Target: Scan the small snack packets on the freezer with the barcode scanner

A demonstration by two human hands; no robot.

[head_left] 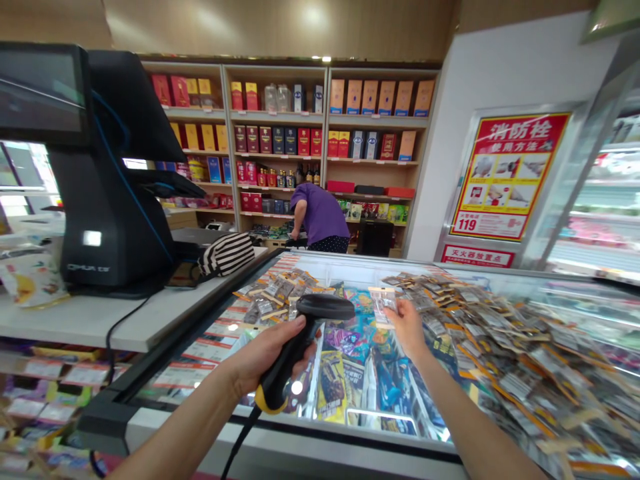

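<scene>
My left hand [264, 351] is closed round the grip of a black barcode scanner [306, 337] with a yellow base, its head pointing right. My right hand [407, 328] holds up a small clear packet [383, 303] with a printed label, just in front of the scanner head. Both hands hover over the glass lid of a chest freezer [280, 427]. A large heap of similar small packets [500, 347] lies on the glass to the right, and a smaller pile [273, 293] lies behind the scanner.
A black checkout terminal [107, 193] stands on the white counter [100, 317] at left, beside a striped pouch [227, 253]. A person in a purple top [320, 217] bends over near the far shelves of boxed goods [300, 127]. A red fire-hydrant poster [505, 177] hangs at right.
</scene>
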